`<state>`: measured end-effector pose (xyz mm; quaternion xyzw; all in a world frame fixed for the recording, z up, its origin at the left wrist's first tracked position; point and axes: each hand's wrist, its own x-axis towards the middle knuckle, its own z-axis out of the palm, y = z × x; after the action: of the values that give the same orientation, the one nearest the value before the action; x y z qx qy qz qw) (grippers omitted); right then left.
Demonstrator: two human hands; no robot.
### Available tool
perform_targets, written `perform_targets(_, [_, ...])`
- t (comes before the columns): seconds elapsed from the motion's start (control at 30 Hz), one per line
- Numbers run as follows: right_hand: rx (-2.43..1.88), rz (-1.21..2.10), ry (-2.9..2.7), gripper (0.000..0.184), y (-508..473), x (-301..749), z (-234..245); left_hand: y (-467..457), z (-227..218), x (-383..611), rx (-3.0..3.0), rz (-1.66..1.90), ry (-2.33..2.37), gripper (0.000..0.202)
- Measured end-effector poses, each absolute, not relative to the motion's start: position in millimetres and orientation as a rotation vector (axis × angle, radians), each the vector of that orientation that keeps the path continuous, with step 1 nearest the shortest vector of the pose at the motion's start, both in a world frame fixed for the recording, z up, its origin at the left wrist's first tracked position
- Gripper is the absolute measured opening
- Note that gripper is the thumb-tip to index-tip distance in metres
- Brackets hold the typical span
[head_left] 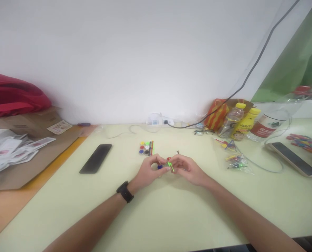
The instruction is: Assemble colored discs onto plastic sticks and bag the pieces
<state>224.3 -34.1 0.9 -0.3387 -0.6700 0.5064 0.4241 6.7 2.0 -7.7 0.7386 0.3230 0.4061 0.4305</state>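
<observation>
Both hands meet over the middle of the pale yellow-green table [171,210]. My left hand [148,171], with a black watch on its wrist, pinches a small green stick [170,165]. My right hand [188,168] is closed on the same stick from the other side, with a small red piece at its fingertips. A blue round piece [160,167] shows between the hands. Just behind them lie several small coloured round pieces [144,148] and a few thin coloured sticks [151,147].
A black phone [95,158] lies to the left, another phone [292,158] on the right. Clear bags of coloured parts [235,159], bottles [244,124], glasses [203,132], a cable and a power strip [156,120] line the back right. Cardboard boxes [29,122], white packets and red fabric are at left.
</observation>
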Motion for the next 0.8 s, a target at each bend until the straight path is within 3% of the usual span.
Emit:
perform_targets(0.23, [-1.02, 1.026, -1.776, 0.019, -29.7, 228.7, -0.2, 0.3, 0.2, 6.7, 1.972, 0.973, 0.879, 0.019])
perform_targets(0.5, [-1.249, 0.448, -1.63, 0.019, -2.8, 270.4, -2.9, 15.3, -9.3, -5.6, 2.229, 1.023, 1.199, 0.014])
perform_targets(0.8, [-1.943, -0.138, -1.678, 0.018, 15.8, 334.3, -10.3, 7.6, -4.8, -9.1, 2.395, 0.703, 1.096, 0.024])
